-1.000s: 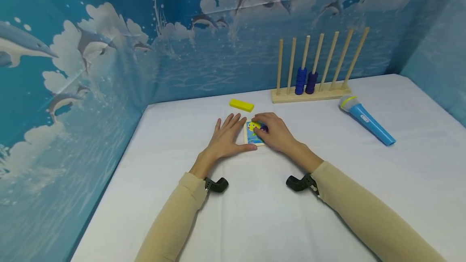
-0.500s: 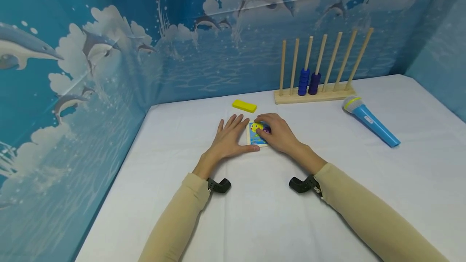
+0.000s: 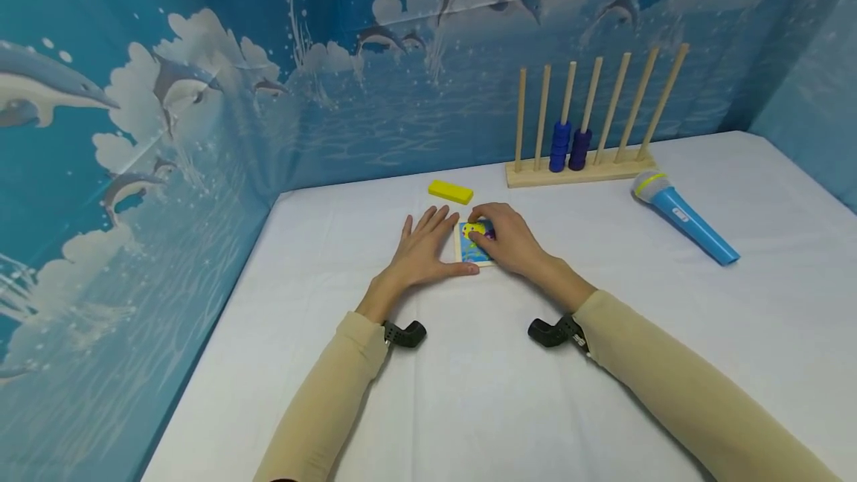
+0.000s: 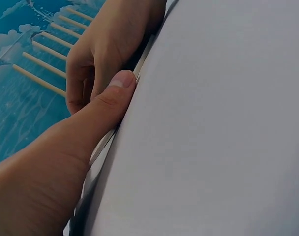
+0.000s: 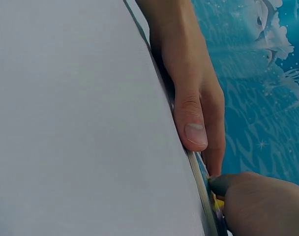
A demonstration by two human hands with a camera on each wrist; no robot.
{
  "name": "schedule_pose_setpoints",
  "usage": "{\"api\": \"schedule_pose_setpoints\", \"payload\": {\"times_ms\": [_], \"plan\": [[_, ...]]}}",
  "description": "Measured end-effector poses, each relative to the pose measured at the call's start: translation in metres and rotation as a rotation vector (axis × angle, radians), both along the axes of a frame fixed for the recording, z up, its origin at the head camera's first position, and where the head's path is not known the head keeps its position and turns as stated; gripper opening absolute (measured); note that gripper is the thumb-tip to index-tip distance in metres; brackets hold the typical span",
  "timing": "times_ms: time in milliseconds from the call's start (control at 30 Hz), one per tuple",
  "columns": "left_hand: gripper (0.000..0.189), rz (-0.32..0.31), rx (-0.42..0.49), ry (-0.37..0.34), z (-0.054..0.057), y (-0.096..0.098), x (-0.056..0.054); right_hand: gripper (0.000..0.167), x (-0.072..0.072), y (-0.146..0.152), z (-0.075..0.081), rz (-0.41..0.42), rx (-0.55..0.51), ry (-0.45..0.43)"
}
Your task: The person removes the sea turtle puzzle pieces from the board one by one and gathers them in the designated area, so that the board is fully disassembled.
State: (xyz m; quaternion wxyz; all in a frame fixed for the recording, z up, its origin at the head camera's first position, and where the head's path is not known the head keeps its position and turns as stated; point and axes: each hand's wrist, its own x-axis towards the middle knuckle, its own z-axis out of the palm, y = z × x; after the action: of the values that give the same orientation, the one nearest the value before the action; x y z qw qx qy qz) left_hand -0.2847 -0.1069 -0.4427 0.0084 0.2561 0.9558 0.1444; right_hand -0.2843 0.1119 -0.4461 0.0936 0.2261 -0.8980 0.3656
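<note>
A small square picture puzzle (image 3: 474, 254) with a pale wooden rim lies on the white table; a yellow figure on blue shows on it. The left hand (image 3: 420, 253) lies at its left side, fingers stretched out and apart, the thumb along the near edge. Over the right part of the puzzle, the right hand (image 3: 512, 240) bends its fingers, with thumb and forefinger on the picture around the yellow figure. Its palm hides the right side, so whether a loose piece is held is hard to see. In the left wrist view the left thumb (image 4: 121, 86) touches the rim.
A yellow block (image 3: 451, 192) lies just beyond the hands. Farther back right stands a wooden rack (image 3: 582, 175) with upright pegs, two of them holding blue and purple rings. A blue toy microphone (image 3: 689, 222) lies to the right. Dolphin-print cloth (image 3: 375, 110) walls the table's back and left.
The view has shifted slightly, so everything sits a little farther right than a second ago. Both hands stay at the puzzle; the right hand's fingers have moved only slightly.
</note>
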Motion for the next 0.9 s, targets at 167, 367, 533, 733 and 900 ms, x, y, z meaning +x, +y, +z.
{"api": "schedule_pose_setpoints", "payload": {"times_ms": [167, 367, 533, 733, 900], "plan": [[0.109, -0.004, 0.014, -0.002, -0.001, -0.002, -0.004, 0.027, -0.008, -0.005, 0.001, 0.013, -0.011, -0.011], [0.109, -0.027, 0.021, 0.001, -0.003, -0.001, -0.005, 0.024, -0.012, -0.006, 0.0, -0.003, -0.002, -0.002], [0.109, -0.008, 0.012, -0.004, -0.005, -0.002, -0.001, 0.025, -0.01, -0.008, -0.004, 0.019, 0.005, 0.005], [0.109, -0.01, -0.008, 0.004, -0.004, -0.002, -0.001, 0.027, -0.011, -0.009, 0.0, 0.024, 0.032, -0.004], [0.109, -0.014, -0.01, 0.013, -0.004, -0.001, -0.004, 0.028, -0.014, -0.006, 0.005, 0.035, 0.063, -0.025]]}}
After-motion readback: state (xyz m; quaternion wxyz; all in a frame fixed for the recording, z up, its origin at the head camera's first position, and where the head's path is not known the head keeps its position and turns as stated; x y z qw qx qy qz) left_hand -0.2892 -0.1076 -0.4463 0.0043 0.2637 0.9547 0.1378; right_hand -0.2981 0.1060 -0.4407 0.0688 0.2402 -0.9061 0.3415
